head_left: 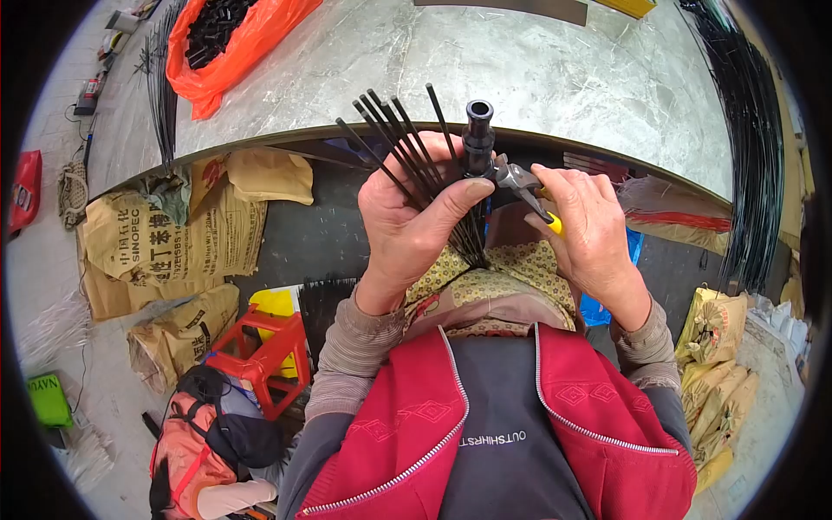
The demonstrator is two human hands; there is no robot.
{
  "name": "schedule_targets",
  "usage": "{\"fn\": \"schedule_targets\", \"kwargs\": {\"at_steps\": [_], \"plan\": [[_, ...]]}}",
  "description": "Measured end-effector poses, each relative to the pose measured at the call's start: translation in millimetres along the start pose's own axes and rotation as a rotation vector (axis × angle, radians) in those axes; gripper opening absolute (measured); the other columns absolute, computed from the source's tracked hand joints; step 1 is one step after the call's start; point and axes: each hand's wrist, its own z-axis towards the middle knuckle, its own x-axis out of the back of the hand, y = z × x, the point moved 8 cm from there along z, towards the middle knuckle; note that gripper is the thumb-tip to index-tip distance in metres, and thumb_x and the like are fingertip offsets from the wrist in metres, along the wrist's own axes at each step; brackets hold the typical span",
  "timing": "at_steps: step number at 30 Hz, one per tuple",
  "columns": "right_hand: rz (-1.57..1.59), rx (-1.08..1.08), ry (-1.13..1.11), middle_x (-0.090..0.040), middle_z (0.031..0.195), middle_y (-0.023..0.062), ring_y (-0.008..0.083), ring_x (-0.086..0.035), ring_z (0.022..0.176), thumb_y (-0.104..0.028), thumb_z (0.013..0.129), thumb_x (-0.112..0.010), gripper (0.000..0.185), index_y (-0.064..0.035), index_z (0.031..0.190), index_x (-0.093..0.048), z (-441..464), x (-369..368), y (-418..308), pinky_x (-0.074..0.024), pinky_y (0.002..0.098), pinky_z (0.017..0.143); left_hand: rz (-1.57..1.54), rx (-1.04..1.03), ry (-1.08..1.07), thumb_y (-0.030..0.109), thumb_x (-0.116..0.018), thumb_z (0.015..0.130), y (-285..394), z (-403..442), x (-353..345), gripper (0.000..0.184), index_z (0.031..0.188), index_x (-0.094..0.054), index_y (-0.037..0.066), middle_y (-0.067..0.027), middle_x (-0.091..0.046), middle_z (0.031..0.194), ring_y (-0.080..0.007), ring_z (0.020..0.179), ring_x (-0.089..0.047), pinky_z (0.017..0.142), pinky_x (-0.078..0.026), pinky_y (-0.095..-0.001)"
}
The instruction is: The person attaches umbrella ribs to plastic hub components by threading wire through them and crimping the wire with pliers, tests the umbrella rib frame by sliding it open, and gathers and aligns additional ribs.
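Several thin black rods [407, 139] fan up and to the left out of my left hand [420, 217], which is closed around them. The same hand holds a black tubular fitting [478, 139] upright, with my thumb on its lower part. My right hand [589, 230] grips pliers [520, 180] with yellow-and-black handles. The pliers' jaws are against the right side of the fitting, near my left thumb. The rods' lower ends converge above my lap.
Beyond my hands is a grey table [347, 69] bearing an orange bag [247, 52] of small black parts. Long black strands [750, 156] hang over its right edge. A red stool [269, 355], paper sacks [182, 225] and a co-worker [199, 433] are at the left.
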Motion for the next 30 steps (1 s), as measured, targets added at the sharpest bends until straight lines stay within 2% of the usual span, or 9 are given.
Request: {"fn": "schedule_targets", "kwargs": {"at_steps": [5, 8, 14, 17, 20, 23, 26, 30], "plan": [[0.06, 0.038, 0.04, -0.06, 0.106, 0.0186, 0.0337, -0.061, 0.083, -0.004, 0.068, -0.079, 0.066, 0.0013, 0.127, -0.05, 1.2, 2.1, -0.6, -0.05, 0.0407, 0.07, 0.005, 0.02, 0.014, -0.009, -0.07, 0.084, -0.1, -1.0, 0.5, 0.028, 0.109, -0.059, -0.003, -0.0093, -0.068, 0.102, -0.0136, 0.094, -0.066, 0.083, -0.053, -0.0258], [0.022, 0.06, 0.016, -0.057, 0.095, 0.0169, 0.0318, -0.06, 0.083, -0.008, 0.067, -0.076, 0.064, 0.004, 0.124, -0.049, 3.2, 2.9, 0.2, -0.0495, 0.0389, 0.069, -0.006, -0.005, 0.021, -0.009, -0.07, 0.084, 0.8, -0.6, -1.0, 0.028, 0.109, -0.059, -0.003, -0.0092, -0.068, 0.101, -0.0133, 0.093, -0.066, 0.083, -0.053, -0.026], [-0.025, 0.066, -0.029, -0.057, 0.091, 0.0149, 0.0318, -0.061, 0.081, 0.005, 0.067, -0.064, 0.05, 0.0026, 0.114, -0.051, 3.1, 1.2, 4.3, -0.0502, 0.0393, 0.068, 0.012, -0.022, 0.009, -0.008, -0.07, 0.084, 3.4, 1.8, -2.7, 0.028, 0.109, -0.059, -0.004, -0.01, -0.068, 0.1, -0.015, 0.094, -0.066, 0.084, -0.053, -0.0273], [0.111, 0.027, -0.041, -0.058, 0.089, 0.0159, 0.0332, -0.062, 0.077, 0.0, 0.074, -0.066, 0.041, 0.0007, 0.112, -0.051, 2.1, -6.1, 8.6, -0.05, 0.0401, 0.066, 0.016, -0.005, -0.008, -0.008, -0.069, 0.085, 3.6, 3.5, -1.5, 0.027, 0.109, -0.059, -0.005, -0.013, -0.069, 0.101, -0.017, 0.093, -0.068, 0.085, -0.055, -0.0293], [0.35, -0.098, -0.081, -0.059, 0.084, 0.0176, 0.0361, -0.063, 0.073, -0.006, 0.085, -0.066, 0.031, 0.0002, 0.111, -0.05, 4.2, -10.2, 8.6, -0.049, 0.0403, 0.064, -0.067, 0.067, 0.007, -0.007, -0.067, 0.086, -2.5, 5.7, 5.7, 0.026, 0.11, -0.059, -0.006, -0.0167, -0.07, 0.101, -0.0207, 0.093, -0.069, 0.086, -0.056, -0.0331], [0.591, -0.23, -0.133, -0.058, 0.078, 0.0184, 0.0353, -0.062, 0.069, -0.014, 0.093, -0.064, 0.027, 0.0007, 0.11, -0.05, 3.9, -15.7, 11.1, -0.0471, 0.0386, 0.062, -0.117, 0.066, 0.006, -0.007, -0.067, 0.086, -2.5, 5.8, 12.1, 0.026, 0.111, -0.059, -0.006, -0.0191, -0.07, 0.102, -0.0244, 0.093, -0.07, 0.086, -0.057, -0.0364], [0.738, -0.332, -0.232, -0.056, 0.073, 0.0165, 0.0297, -0.06, 0.064, -0.019, 0.094, -0.063, 0.027, 0.001, 0.109, -0.051, 0.9, -22.4, 11.4, -0.0449, 0.0361, 0.059, -0.094, 0.078, 0.058, 0.0, -0.07, 0.083, -1.5, 4.8, 17.4, 0.026, 0.107, -0.059, -0.004, -0.0196, -0.068, 0.1, -0.0268, 0.087, -0.07, 0.082, -0.058, -0.0385], [0.84, -0.402, -0.337, -0.054, 0.071, 0.013, 0.0209, -0.057, 0.062, -0.026, 0.096, -0.06, 0.03, 0.0004, 0.11, -0.051, -2.3, -25.0, 9.4, -0.0438, 0.0333, 0.058, -0.129, 0.046, 0.013, -0.007, -0.067, 0.086, -0.1, 5.5, 19.6, 0.026, 0.11, -0.058, -0.006, -0.0202, -0.07, 0.102, -0.026, 0.093, -0.071, 0.086, -0.058, -0.0387]]}}
